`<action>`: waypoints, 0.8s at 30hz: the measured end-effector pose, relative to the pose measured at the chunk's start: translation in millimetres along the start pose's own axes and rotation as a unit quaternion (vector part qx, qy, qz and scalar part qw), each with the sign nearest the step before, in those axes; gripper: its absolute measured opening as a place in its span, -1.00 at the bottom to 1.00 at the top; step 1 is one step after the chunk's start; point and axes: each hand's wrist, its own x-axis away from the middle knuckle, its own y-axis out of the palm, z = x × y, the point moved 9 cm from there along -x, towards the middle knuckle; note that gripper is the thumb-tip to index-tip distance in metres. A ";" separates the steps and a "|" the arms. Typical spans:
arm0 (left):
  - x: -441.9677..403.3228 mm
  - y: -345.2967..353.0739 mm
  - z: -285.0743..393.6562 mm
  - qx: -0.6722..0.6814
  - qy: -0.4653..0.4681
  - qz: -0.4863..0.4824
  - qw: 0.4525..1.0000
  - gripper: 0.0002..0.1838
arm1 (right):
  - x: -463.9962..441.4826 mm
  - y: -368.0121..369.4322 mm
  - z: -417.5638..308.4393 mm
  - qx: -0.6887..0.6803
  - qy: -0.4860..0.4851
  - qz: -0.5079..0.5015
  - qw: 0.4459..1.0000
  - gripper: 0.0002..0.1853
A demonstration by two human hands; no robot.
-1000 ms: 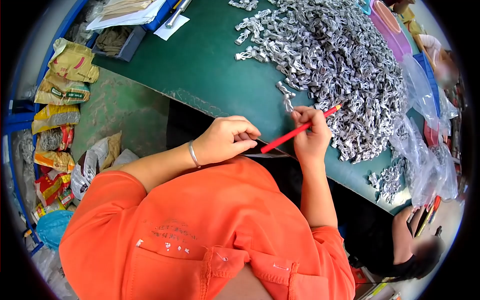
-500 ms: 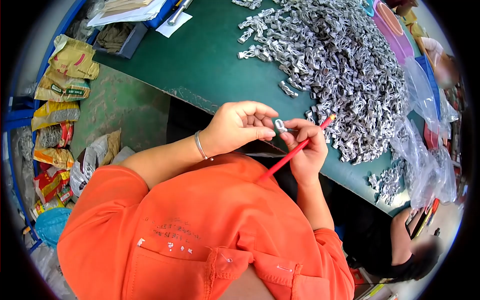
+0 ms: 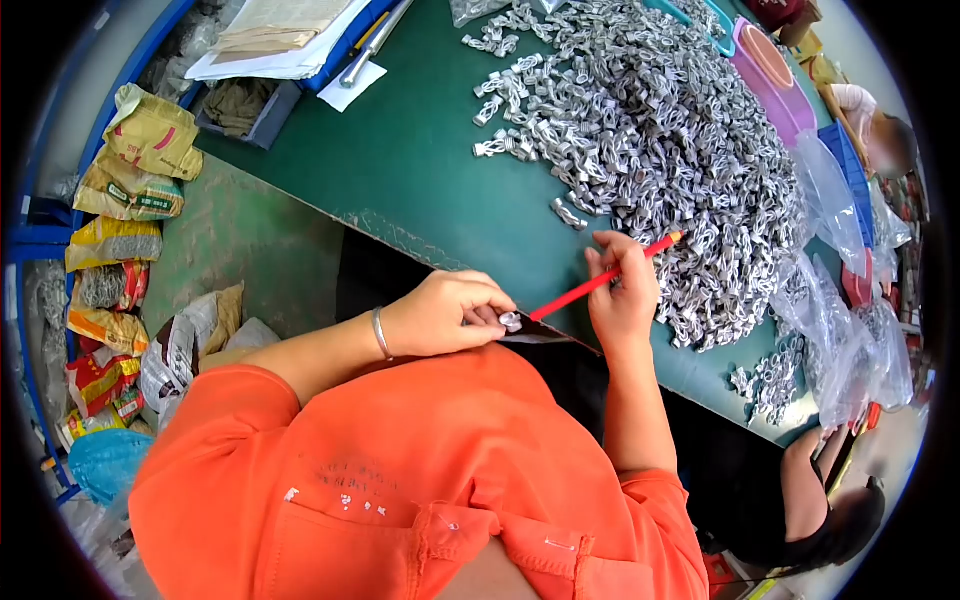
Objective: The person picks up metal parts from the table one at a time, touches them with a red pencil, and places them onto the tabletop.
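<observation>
My left hand [image 3: 455, 312], with a metal bangle at its wrist, is closed at the table's near edge. Between its fingertips it pinches a small silver metal part [image 3: 511, 322]. My right hand [image 3: 622, 290] grips a slim red stick [image 3: 590, 287] with a yellowish upper end. The stick's lower end points at the metal part, very close to it; whether they touch I cannot tell. Beyond my right hand spreads a big heap of similar looped silver metal parts [image 3: 690, 150]. One loose part [image 3: 568, 214] lies a little apart from it.
The green table [image 3: 400, 170] has a worn near edge. Papers [image 3: 275, 40] and a grey bin with cloth [image 3: 245, 108] sit at its far left. Plastic bags [image 3: 830, 310] hang at the right, near another person's arm [image 3: 803, 480]. Several sacks [image 3: 150, 140] line the left.
My left hand has moved down toward my body with the metal part, away from my right fingers. The red stick has swung so its lower end meets or nears the part.
</observation>
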 end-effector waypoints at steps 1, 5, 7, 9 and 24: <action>1.2 2.3 -4.1 -0.015 -0.014 -0.002 1.000 -0.78 | -6.5 4.2 -0.6 0.018 -0.011 -0.006 1.000 -0.73; -1.9 -1.2 4.4 -0.048 -0.005 0.018 0.999 -0.78 | -17.9 29.1 6.3 0.125 -0.048 -0.078 0.988 -0.73; -5.2 -4.1 6.5 -0.060 -0.002 0.029 0.998 -0.79 | -19.4 26.2 3.4 0.090 -0.016 -0.081 0.992 -0.75; -7.9 -10.0 -2.6 0.045 -0.020 0.065 0.997 -0.82 | -16.8 26.3 2.5 0.056 0.017 -0.085 0.995 -0.77; -32.8 -19.5 20.2 0.153 0.055 0.100 0.982 -0.72 | 25.5 2.2 -28.8 -0.255 0.006 0.020 0.967 -0.67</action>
